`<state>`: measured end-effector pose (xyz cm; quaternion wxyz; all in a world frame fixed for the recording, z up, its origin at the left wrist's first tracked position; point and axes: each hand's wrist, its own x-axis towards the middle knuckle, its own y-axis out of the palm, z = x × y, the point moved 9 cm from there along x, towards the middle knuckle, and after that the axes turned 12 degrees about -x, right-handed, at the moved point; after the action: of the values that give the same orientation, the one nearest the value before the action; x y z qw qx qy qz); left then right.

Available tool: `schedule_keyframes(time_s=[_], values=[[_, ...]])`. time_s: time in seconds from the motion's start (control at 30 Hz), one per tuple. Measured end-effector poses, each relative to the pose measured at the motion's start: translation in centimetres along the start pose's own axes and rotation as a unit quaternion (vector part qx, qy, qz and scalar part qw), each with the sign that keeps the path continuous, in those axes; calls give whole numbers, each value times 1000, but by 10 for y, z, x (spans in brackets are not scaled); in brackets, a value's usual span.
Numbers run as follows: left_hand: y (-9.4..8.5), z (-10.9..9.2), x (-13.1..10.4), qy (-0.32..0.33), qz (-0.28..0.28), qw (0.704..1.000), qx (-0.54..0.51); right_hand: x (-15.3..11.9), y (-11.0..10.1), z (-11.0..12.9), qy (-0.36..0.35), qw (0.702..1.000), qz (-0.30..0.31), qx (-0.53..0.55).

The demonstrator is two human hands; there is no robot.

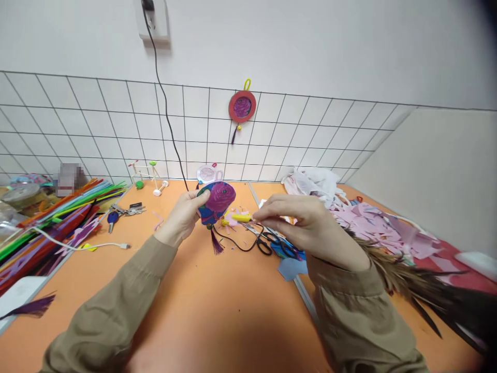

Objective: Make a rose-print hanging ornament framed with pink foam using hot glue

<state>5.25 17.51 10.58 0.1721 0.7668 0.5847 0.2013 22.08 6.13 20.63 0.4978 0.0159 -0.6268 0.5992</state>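
Observation:
My left hand [182, 215] grips a painted ornament [219, 199] by its left edge, thumb on the front. The ornament has a purple flower on blue, with a dark purple tassel [216, 242] hanging below it. To its right, my right hand [297, 217] is raised over the table with thumb and fingertips pinched together. Whatever is in that pinch, if anything, is too small to make out. Just left of those fingertips appears a yellow tool [243, 218], and a black cord [236, 246] curves below it. Black-handled scissors [265, 244] lie beneath my right hand.
Coloured pipe cleaners [58, 217], keys [132, 209] and a white cable [77, 243] lie at left. Pink scraps [384, 228], a white plastic bag [314, 184] and brown feathers [392, 264] crowd the right. A round red ornament [242, 106] hangs on the wire grid.

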Motion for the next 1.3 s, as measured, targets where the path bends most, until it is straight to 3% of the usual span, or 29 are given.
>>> schedule_keyframes(time_s=[0.07,0.13,0.27,0.4,0.8,1.03,1.17,1.3], values=[[9,10,-1,-20,6,1000,-15,1,8,7,1,998,34,46],[20,18,-6,-41,23,999,-23,3,14,2,32,998,25,56],[36,28,-17,-78,43,996,-25,6,18,-17,83,994,-65,8],[45,30,-26,-91,47,994,-40,7,19,-20,75,988,-131,-42],[55,37,-30,-80,61,991,-84,4,13,-16,71,971,-202,-102],[55,44,-31,-90,43,988,-120,4,16,-15,79,971,-200,-107],[64,40,-34,-81,74,983,-147,4,16,-15,85,969,-203,-116],[67,36,-38,-65,91,988,-109,2,15,-13,82,966,-211,-125]])
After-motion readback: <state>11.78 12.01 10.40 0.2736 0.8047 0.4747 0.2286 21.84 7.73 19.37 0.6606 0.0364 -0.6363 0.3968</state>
